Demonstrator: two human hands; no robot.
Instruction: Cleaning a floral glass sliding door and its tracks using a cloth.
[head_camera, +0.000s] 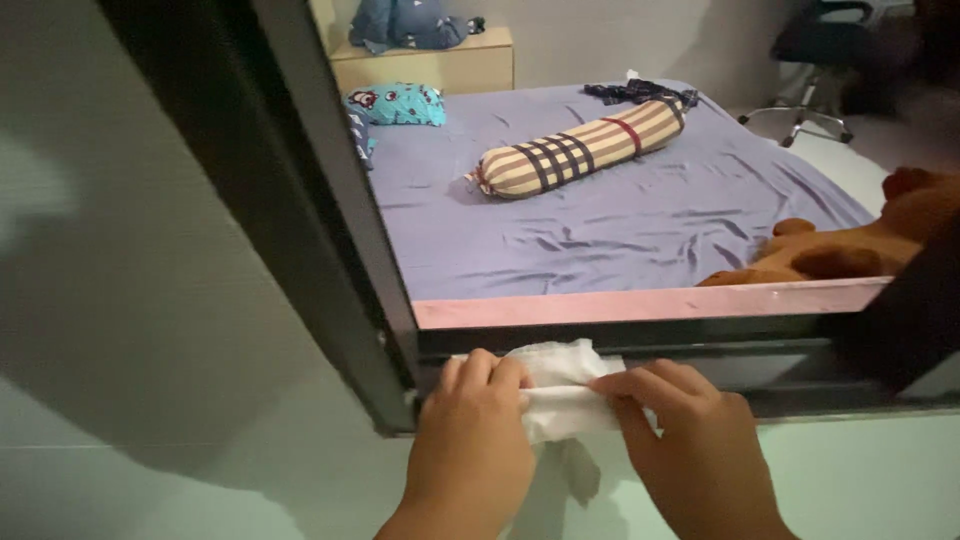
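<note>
- Down at six o'clock in the head view, the left hand (470, 450) and the right hand (690, 455) both pinch a white wipe (560, 385), fingers curled closed over its folded edge
- The wipe sits bunched against the bottom rail of a dark window frame (330, 200), right at the lower corner where upright and rail meet, with a loose tail hanging over the pale wall below
- To work the cloth well, a judgement only: keeping the fold taut between both hands and pressing it flat into the rail's groove would let it reach the corner, instead of riding over it as a lump
- Through the glass, at twelve o'clock, a purple bed (620, 220) carries a striped bolster pillow (580, 145), a teal patterned pillow (400, 103) at eleven o'clock and a brown plush toy (850, 245) at three o'clock
- As for containers, a light wooden cabinet (440, 62) stands beyond the bed with blue fabric piled on top; what it holds inside cannot be seen
</note>
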